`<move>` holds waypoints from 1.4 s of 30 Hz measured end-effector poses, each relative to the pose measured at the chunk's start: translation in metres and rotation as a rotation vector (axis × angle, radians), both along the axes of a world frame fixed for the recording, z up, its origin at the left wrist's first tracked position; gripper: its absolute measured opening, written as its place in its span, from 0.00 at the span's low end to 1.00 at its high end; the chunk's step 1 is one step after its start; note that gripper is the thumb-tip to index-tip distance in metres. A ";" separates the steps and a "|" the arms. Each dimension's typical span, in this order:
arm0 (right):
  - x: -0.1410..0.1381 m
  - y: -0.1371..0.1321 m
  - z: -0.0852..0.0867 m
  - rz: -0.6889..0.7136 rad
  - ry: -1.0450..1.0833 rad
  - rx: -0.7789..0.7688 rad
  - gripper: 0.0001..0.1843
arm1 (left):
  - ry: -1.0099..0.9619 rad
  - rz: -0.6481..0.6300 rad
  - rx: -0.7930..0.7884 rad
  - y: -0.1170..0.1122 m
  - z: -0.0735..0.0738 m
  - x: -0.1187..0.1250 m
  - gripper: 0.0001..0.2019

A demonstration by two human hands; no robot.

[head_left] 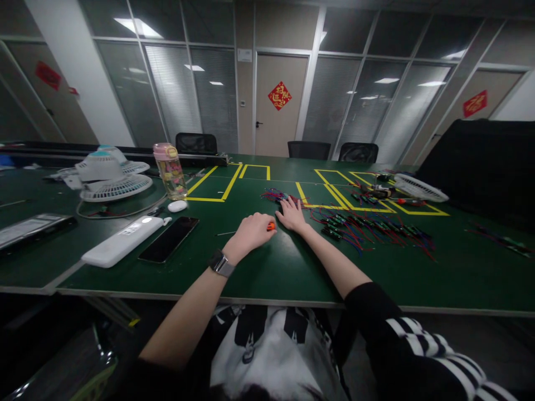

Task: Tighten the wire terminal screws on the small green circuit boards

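My left hand [252, 233] is closed around a screwdriver [271, 226]. Its orange and black handle end peeks out by the thumb, and its thin shaft points left, low over the table. To the right, my right hand [293, 216] reaches forward with its fingers spread, the tips at a small bunch of green circuit boards with red and blue wires [273, 194]. Whether the fingertips press on a board cannot be made out. A larger row of wired circuit boards [368, 225] lies to the right of my right forearm.
Left on the green table [267, 278] are a black phone [169, 239], a white oblong device [125, 240], a white earbud case [177, 206], a bottle [170, 172] and a white fan [112, 178]. Yellow tape outlines [204, 199] mark the surface. Another fan [420, 187] lies at right.
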State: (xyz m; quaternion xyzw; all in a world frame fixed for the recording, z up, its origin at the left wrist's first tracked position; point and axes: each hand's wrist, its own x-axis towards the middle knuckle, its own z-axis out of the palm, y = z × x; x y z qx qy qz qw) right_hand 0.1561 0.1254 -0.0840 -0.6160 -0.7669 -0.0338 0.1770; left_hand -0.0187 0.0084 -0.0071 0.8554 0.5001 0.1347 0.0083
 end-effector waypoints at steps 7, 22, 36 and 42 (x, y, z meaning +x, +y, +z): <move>-0.001 -0.009 0.003 0.027 0.039 0.106 0.25 | -0.009 0.008 -0.014 0.002 -0.002 0.000 0.10; 0.001 -0.066 0.004 0.265 0.438 0.076 0.16 | -0.573 0.147 0.165 0.003 0.006 0.003 0.19; 0.006 -0.138 0.009 0.434 0.560 -0.043 0.15 | -1.909 -0.475 -0.471 0.001 0.014 0.016 0.20; 0.007 -0.140 0.010 0.444 0.562 -0.044 0.14 | -1.803 -0.446 -0.478 0.001 0.008 0.022 0.23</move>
